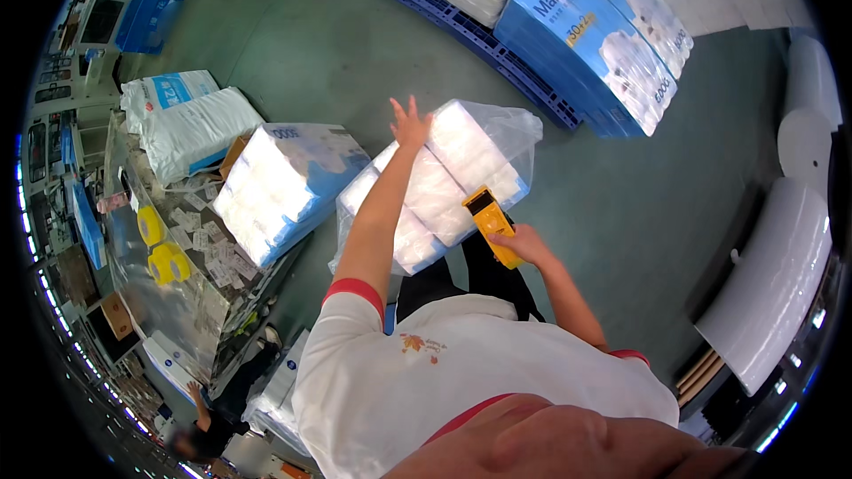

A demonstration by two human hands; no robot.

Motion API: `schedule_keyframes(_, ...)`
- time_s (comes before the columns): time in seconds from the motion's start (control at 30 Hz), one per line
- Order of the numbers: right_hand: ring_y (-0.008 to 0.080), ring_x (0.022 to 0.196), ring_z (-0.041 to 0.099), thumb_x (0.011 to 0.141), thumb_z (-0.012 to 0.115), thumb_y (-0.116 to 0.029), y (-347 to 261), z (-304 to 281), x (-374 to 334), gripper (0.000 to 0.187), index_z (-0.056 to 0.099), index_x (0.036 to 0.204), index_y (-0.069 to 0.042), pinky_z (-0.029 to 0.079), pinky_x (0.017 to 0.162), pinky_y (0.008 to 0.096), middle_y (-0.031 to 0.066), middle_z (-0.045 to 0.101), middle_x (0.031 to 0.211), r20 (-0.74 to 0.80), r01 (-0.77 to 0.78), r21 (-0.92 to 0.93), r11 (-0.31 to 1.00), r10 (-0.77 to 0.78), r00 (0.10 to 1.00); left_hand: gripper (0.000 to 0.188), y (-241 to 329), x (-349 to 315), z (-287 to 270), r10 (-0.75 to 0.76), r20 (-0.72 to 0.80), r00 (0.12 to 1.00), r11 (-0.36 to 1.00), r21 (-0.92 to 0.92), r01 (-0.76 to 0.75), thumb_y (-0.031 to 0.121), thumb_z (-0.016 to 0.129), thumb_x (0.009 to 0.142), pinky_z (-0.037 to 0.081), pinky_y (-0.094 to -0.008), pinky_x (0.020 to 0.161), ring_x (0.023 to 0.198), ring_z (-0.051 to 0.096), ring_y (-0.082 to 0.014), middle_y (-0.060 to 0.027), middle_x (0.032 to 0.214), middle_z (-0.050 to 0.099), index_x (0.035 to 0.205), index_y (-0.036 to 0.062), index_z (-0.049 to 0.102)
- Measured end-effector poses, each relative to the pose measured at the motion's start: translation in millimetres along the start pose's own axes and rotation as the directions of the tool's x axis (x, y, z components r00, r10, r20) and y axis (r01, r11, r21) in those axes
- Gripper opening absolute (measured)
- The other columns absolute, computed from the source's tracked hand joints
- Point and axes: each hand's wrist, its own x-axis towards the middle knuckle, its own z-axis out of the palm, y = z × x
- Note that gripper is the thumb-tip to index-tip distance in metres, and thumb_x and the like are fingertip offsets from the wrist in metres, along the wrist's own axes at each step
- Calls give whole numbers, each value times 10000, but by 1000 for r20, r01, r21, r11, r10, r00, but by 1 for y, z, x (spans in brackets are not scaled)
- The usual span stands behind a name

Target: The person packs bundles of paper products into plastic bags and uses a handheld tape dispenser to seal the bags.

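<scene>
A white pack (454, 144) is placed directly in front of the body, between the two hands, and is wrapped in loose clear film (516, 131). To its left, a second pack (282, 179), white and blue, is set on the edge of a table (169, 324). Beyond that pack, white bags (197, 133) are piled, and the table is also strewn with small labels (206, 244) and yellow tape rolls (151, 226). Ahead, the way is partly taken up by a blue pallet (470, 34), on which large blue and white bales (586, 40) are stacked. At the right, big white rolls (765, 270) are lined up on the floor.

The left arm is stretched forward across the pack; the left hand (411, 124) is open at its far edge, fingers spread, with nothing grasped. Whether the pack is pressed by the palm cannot be told. The right arm is bent, and a yellow tool (493, 229) is gripped in the right hand (527, 245) over the pack's near right corner.

What the pack is supported by is hidden. The floor (639, 204) is grey-green and smooth. At lower left, a co-worker (235, 390) in dark clothes is seen beside the table.
</scene>
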Motion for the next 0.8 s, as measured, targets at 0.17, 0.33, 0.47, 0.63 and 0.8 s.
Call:
schedule_keyframes(0.17,166,641,625,746,667,-410,-9,-8,-3,465,633,897,28,488,627,286,102,641,767,121,11,107,994,-24,992,563,-19,19,-12,-30,-109,994,998,43,35,297,562,821,270,-496,1002,1283,264,-332,-209,1403,190,1309,97,364)
schedule_keyframes(0.33,172,591,626,787,651,-378,-19,-26,-9,436,572,936,25,505,579,279,102,624,733,209,23,268,963,-81,975,200,-3,-146,-39,279,-251,927,914,-228,-337,176,493,865,383,-452,696,753,502,-350,-184,774,532,787,-5,527)
schedule_keyframes(0.47,164,589,620,785,641,-416,-11,-25,-4,479,584,928,37,499,573,271,99,623,734,210,93,270,958,-153,966,254,-11,-279,6,896,193,401,440,-256,-861,179,561,763,411,-422,841,958,545,-306,-146,990,600,981,59,612)
schedule_keyframes(0.63,163,632,608,746,650,-465,-8,-21,-14,509,628,884,24,473,602,277,77,622,735,85,95,-30,995,-92,992,502,2,-230,34,380,395,837,898,58,-435,281,479,846,219,-414,1048,1281,288,-293,-135,1363,354,1298,80,393)
schedule_keyframes(0.8,248,695,620,685,627,-548,69,-30,-41,568,655,824,2,466,638,346,132,639,747,-72,105,-76,992,-110,991,612,-6,-211,37,408,180,895,751,491,-441,285,388,885,74,-448,1094,1361,107,-317,-149,1479,108,1411,57,176)
